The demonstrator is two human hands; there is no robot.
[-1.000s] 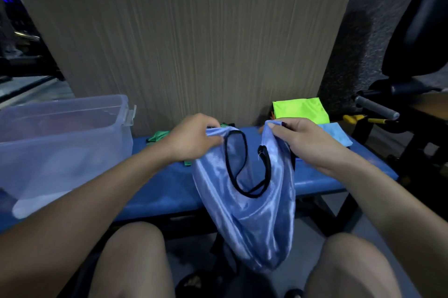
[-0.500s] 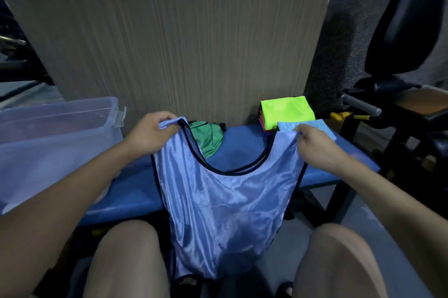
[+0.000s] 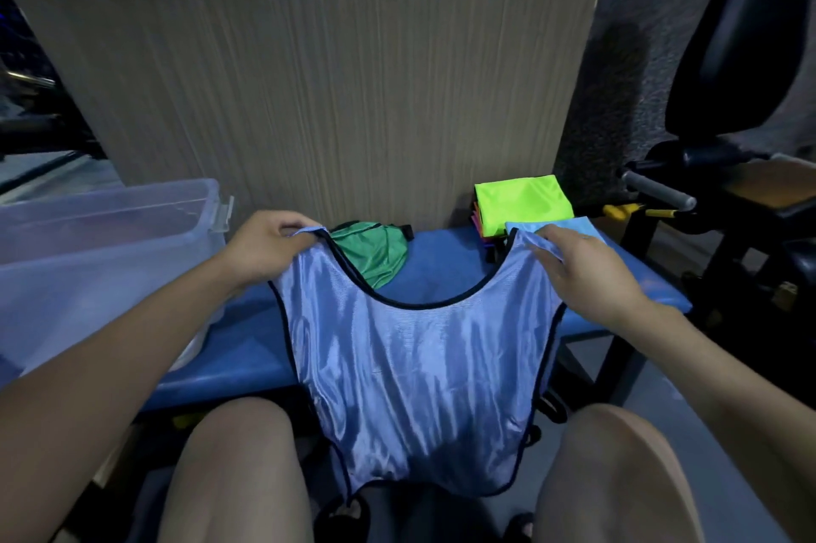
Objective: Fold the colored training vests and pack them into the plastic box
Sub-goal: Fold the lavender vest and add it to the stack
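A shiny light-blue vest (image 3: 419, 370) with black trim is spread flat, its neckline over the blue bench (image 3: 432, 273) and its lower half hanging between my knees. My left hand (image 3: 265, 249) pinches its left shoulder strap. My right hand (image 3: 587, 273) grips the right strap. A crumpled green vest (image 3: 373, 251) lies on the bench behind the neckline. At the bench's back right sits a stack of folded vests with a neon-yellow one (image 3: 521, 202) on top and a folded light-blue one (image 3: 569, 227) beside it. The clear plastic box (image 3: 101, 251) stands on the left.
A ribbed wooden panel (image 3: 331, 92) rises right behind the bench. Black gym equipment with a grey handle (image 3: 658, 191) crowds the right side. My knees sit below the bench's front edge.
The vest hung bunched between my close hands a second ago. My hands have moved apart and forward, stretching it flat by the shoulder straps over the bench.
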